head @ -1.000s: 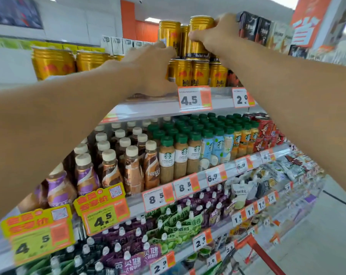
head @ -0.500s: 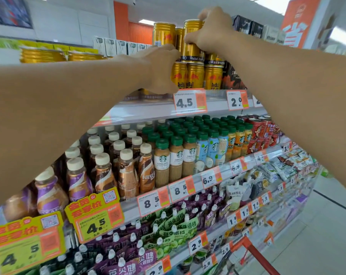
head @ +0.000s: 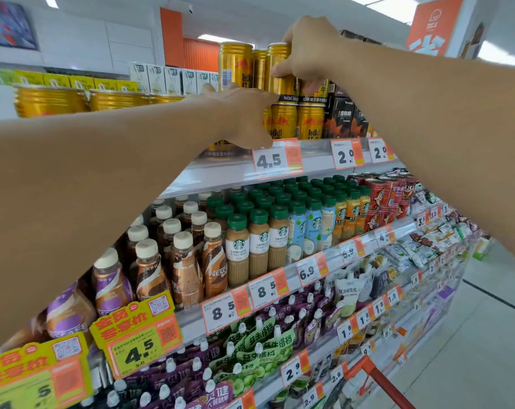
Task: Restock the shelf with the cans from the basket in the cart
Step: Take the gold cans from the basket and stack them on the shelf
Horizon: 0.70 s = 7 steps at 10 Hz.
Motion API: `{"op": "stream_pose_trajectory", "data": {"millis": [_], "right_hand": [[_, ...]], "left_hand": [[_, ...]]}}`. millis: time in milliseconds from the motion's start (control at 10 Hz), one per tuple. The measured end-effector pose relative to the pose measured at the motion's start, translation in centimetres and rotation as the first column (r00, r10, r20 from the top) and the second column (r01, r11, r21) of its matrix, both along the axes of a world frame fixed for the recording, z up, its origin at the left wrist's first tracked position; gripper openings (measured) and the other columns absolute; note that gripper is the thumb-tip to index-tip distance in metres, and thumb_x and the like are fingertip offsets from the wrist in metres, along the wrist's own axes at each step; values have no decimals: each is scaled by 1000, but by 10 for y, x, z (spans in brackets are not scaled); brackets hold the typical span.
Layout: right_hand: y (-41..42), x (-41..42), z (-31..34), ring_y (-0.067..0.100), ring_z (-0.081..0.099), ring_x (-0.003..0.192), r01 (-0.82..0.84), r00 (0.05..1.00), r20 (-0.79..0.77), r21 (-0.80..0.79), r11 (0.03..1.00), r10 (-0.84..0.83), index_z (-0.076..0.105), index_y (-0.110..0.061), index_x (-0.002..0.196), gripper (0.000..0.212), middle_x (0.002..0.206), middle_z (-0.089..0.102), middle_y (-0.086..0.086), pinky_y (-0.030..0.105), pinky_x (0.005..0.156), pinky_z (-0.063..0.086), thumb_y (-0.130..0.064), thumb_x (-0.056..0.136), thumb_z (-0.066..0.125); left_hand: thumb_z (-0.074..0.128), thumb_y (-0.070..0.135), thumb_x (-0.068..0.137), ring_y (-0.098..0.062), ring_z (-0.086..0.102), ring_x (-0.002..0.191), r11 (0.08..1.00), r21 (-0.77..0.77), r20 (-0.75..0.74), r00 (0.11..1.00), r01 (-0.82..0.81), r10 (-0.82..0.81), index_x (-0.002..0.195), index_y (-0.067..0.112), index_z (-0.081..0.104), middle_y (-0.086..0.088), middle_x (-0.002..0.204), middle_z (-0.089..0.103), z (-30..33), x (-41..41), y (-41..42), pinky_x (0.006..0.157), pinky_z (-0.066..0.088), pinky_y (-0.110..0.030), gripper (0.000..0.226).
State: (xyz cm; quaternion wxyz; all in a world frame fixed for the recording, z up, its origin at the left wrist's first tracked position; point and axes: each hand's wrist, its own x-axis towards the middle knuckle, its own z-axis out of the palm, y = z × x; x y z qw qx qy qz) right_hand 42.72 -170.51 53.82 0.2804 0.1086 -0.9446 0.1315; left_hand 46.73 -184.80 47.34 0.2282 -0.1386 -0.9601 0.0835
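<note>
The right hand (head: pixel 306 51) reaches up at about 1 o'clock, its fingers (head: pixel 288 39) and thumb curled round a gold can (head: pixel 280 72) that stands on the upper tier of a two-high stack on the top shelf (head: pixel 221 172). The can looks seated on the lower can (head: pixel 283 121) beneath it, though the contact ring is partly hidden by the hand. The left hand (head: pixel 238 116) sits at 11 o'clock, just below and left of the stack, its fingers bent against the lower cans; whether they grip one or only steady the row I cannot tell, since the palm faces away. Another upper can (head: pixel 235 66) stands just left of the held one, with a third between and behind them.

The main risk is the stack. If the right hand lets go before the can is centred on the rim below, it could tilt and fall off the shelf edge. A sideways nudge on release could knock the neighbour, which has nothing holding it. The left hand pulling back carelessly could drag a lower can and unsettle everything above. The basket is out of view; only a red cart handle (head: pixel 380 382) shows at 5 o'clock.
</note>
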Motion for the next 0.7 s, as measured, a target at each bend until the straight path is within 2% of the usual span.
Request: {"op": "stream_pose_trajectory", "data": {"millis": [100,200,300,400,500,600,700], "right_hand": [[3,4,-8,30,73,75,-17,998,-56,-38,999,15,57,-8,129,53,114,67,15,42,72,64,-42,92,71],[13,28,-25,21,67,98,-72,970,-240,-141,987,36,51,-14,139,62,119,62,6,31,90,55,-49,91,69],[26,70,-72,10,65,96,-152,888,-460,-303,941,-5,63,-19,119,42,106,68,-4,25,86,51,-51,91,65],[37,116,-181,6,64,68,-201,935,-353,-438,876,38,67,-20,97,22,76,67,-8,27,68,53,-42,94,64],[40,165,-325,6,63,62,0,1000,19,-518,855,12,69,-17,100,20,68,65,-9,31,60,55,-36,97,64],[37,240,-477,17,67,61,291,886,462,-506,812,-30,67,-13,102,19,70,71,3,36,57,55,-31,97,64],[31,326,-596,15,59,61,480,668,736,-314,819,-110,59,-15,100,25,79,65,1,34,49,49,-39,97,61]], "left_hand": [[63,46,84,-32,30,143,997,76,4,999,32,-33,153,30,26,4,157,34,-6,6,1,109,18,-72,80],[60,39,86,-28,42,135,961,157,-188,962,228,-197,145,22,41,0,145,48,-24,26,4,112,27,-62,65],[58,33,87,-25,55,113,842,264,-421,842,470,-338,125,17,57,-2,123,61,-71,51,2,94,45,-41,41],[61,27,87,-23,55,105,737,394,-345,832,549,-435,116,15,59,-1,115,61,-145,76,6,84,46,-38,31],[62,29,91,-22,55,110,743,528,-31,884,411,-466,123,19,56,0,122,60,-242,103,16,89,48,-39,34],[61,30,96,-23,55,115,771,621,396,793,140,-463,131,19,52,-2,132,54,-370,162,20,96,47,-39,39],[65,32,94,-25,58,113,816,577,664,605,-40,-440,134,17,51,-4,132,55,-489,229,14,91,48,-36,45]]}}
